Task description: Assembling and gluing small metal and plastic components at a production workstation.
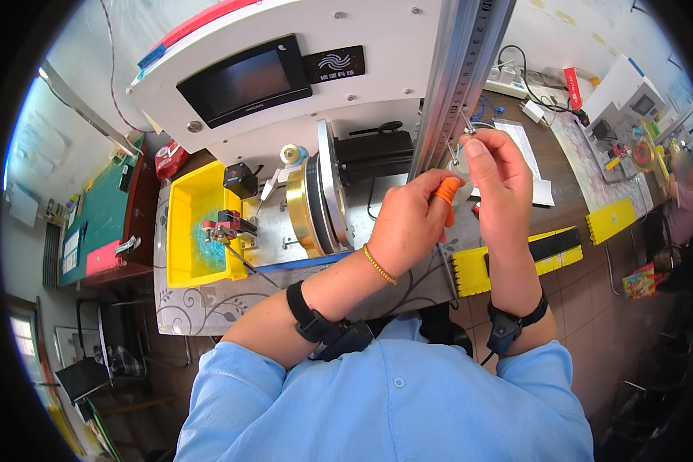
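My left hand (412, 219) is closed, its fingers curled beside the upright metal rail with a ruler scale (460, 69). Orange covering (445, 191), like rubber finger cots, shows at its fingertips; what those fingers hold, if anything, is hidden. To its right, my right hand (502, 181) is raised, thumb and fingers pinched on a small thin metal rod (467, 123). A second slim metal piece with a rounded end (455, 159) stands out just left of the right fingertips, above my left hand. Whether the two pieces join, I cannot tell.
A white machine with a dark screen (246, 81) stands ahead. Its brass-coloured wheel (300, 212) and black motor (373, 154) sit left of my hands. A yellow bin (173, 231) stands farther left. Yellow jagged-edged plates (470, 271) lie right. A person (685, 200) sits far right.
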{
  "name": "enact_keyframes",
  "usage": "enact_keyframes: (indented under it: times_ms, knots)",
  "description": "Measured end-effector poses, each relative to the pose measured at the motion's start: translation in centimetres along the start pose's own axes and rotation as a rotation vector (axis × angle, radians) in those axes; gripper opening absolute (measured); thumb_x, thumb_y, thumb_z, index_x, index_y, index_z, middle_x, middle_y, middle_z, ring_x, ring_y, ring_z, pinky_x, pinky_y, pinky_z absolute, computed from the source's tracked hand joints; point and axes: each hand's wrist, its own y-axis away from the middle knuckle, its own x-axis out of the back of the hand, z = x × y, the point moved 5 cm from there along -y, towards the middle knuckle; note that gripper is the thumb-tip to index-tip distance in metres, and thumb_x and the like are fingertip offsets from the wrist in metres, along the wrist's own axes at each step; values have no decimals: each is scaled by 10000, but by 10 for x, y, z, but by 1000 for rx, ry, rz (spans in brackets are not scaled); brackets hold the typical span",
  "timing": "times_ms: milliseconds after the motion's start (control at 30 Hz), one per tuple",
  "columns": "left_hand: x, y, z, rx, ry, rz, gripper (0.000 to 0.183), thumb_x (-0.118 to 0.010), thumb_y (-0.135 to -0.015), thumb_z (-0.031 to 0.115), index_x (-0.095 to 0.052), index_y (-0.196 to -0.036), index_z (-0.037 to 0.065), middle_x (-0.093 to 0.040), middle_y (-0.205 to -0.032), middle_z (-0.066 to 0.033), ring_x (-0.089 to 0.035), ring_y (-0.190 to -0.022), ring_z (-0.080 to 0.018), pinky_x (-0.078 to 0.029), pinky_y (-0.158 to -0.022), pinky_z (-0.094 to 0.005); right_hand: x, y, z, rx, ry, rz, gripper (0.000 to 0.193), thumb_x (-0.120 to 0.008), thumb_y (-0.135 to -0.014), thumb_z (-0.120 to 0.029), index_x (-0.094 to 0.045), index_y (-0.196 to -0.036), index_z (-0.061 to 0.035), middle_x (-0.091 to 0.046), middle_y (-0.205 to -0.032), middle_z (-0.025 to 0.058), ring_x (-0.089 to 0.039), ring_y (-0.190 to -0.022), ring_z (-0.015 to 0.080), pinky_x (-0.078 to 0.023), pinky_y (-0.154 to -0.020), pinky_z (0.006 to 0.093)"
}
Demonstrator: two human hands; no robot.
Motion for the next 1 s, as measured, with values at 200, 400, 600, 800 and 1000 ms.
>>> enact_keyframes:
  times_ms: [200, 400, 600, 800, 1000]
  knots:
    - [0, 1, -2, -4, 56, -37, 201, -516, -958, 143, -646, -1078, 48, -599, -604, -60, -588, -475, -118, -473, -474, -273, -1, -7, -4, 82, 47, 43, 132, -600, -939, -106, -591, -1019, -1, -573, -868, -18, -500, -753, 21, -433, -653, 158]
    - [-6, 17, -22, 94, 167, -183, 249, -488, -1002, 216, -648, -1078, 40, -576, -623, -12, -534, -479, -55, -432, -452, -204, 22, -7, -9, 124, 316, -5, 85, -602, -931, -99, -601, -977, -26, -548, -846, -46, -473, -709, 10, -389, -615, 171]
    - [-14, 24, -59, 264, 214, -336, 275, -458, -1011, 219, -640, -1093, 29, -568, -631, -6, -542, -474, -59, -444, -460, -197, 17, 0, 1, 25, 543, -160, 78, -601, -926, -115, -594, -950, -40, -518, -800, -42, -448, -680, 16, -367, -586, 176]
    - [-20, 25, -79, 353, 218, -392, 285, -467, -993, 222, -640, -1100, 23, -595, -632, -23, -570, -479, -82, -459, -483, -226, 20, 11, 16, -154, 366, -148, 133, -610, -934, -165, -592, -975, -40, -510, -773, -52, -436, -669, 11, -354, -577, 170]
    - [-25, 25, -77, 366, 175, -453, 303, -460, -1005, 260, -648, -1076, 33, -578, -636, -15, -550, -470, -78, -459, -488, -218, 22, 12, 34, -286, 41, -88, 211, -632, -925, -200, -606, -1033, -21, -534, -776, -43, -418, -645, 18, -333, -564, 175]
